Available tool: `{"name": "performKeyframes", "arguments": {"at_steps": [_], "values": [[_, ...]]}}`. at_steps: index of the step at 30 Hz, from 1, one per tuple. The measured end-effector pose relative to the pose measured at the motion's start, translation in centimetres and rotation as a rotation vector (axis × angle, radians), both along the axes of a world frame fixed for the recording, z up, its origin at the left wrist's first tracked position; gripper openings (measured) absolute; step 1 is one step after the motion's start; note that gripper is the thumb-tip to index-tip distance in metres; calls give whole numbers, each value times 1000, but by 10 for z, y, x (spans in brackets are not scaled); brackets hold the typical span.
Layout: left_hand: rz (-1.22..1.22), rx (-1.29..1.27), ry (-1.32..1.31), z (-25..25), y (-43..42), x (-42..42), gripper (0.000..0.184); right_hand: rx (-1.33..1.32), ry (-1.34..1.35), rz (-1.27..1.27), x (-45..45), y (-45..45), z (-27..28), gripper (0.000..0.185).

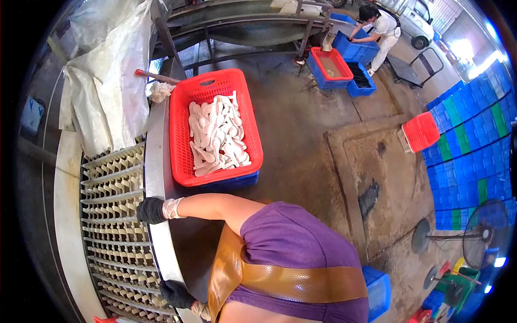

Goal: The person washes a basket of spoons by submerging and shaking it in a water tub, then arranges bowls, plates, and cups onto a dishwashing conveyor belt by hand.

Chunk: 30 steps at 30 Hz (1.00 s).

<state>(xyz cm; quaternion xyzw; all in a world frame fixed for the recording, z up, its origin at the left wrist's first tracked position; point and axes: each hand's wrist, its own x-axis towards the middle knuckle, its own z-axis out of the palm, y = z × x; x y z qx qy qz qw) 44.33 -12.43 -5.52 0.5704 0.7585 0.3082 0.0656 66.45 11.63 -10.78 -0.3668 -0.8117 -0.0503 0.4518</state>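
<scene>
My right hand [151,210], in a dark knit glove with a pale cuff, is at the metal edge of a conveyor [114,245]. Its fingers are curled; anything inside them is hidden. Lower down, my left hand [176,294], gloved the same way, lies over the same edge with its fingers too dark to make out. Rows of small cream pegs between metal bars cover the conveyor. Beyond my right hand, a red perforated basket [250,132] holds many pale spoons [216,134] in a loose pile and rests on something blue.
Plastic sheeting [102,81] drapes over the conveyor's far end. A red-handled tool [153,76] lies near the basket. Another person [385,27] bends over a blue crate [355,49]. Stacked blue crates [474,140], a fan [484,234] and a trolley [412,70] stand on the right.
</scene>
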Motion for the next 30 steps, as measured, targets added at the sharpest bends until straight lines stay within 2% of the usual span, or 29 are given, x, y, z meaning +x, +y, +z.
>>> {"name": "performKeyframes", "arguments": {"at_steps": [10, 12, 18, 20, 23, 25, 30], "values": [[-38, 43, 66, 6, -4, 9, 33, -136, 5, 7, 9, -8, 11, 12], [-38, 46, 69, -9, 4, 4, 33, -175, 46, 37, 13, -3, 7, 12], [-9, 111, 80, -10, -19, 5, 32, -156, -15, 73, 15, -23, 18, 14], [-21, 88, 65, -17, 25, 7, 32, -179, -34, 41, 22, 14, 8, 14], [-22, 81, 31, -13, 23, 5, 32, -176, -65, 17, 23, 10, 10, 13], [-30, 56, 123, -12, 21, 5, 32, -161, -73, 6, 23, 10, 8, 13], [-20, 48, 142, -5, 28, 6, 31, -73, -53, -18, 23, 15, 13, 12]]}}
